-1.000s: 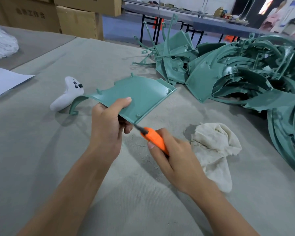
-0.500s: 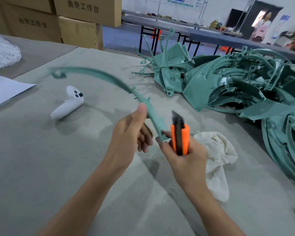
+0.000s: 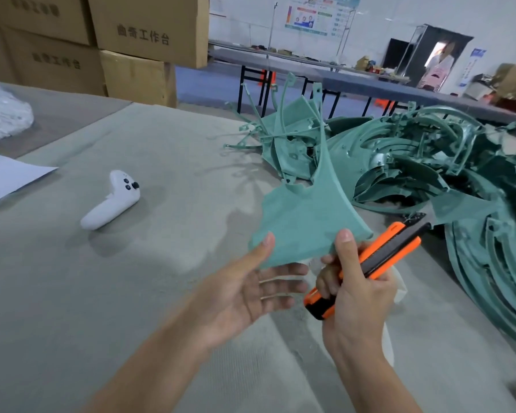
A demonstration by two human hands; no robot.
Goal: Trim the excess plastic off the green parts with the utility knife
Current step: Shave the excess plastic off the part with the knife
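This is a factory workshop. A big heap of green parts [image 3: 429, 174], all moulded plastic, lies loose at the far right of a table [image 3: 102, 308] covered in grey felt, and an orange utility knife [image 3: 385, 257] is held over it. Stacked cardboard boxes [image 3: 149, 31] with printed characters stand at the far left. Beyond them, long dark tables [image 3: 370, 86] on black frames and a wall chart [image 3: 319, 16] line a wide hall.
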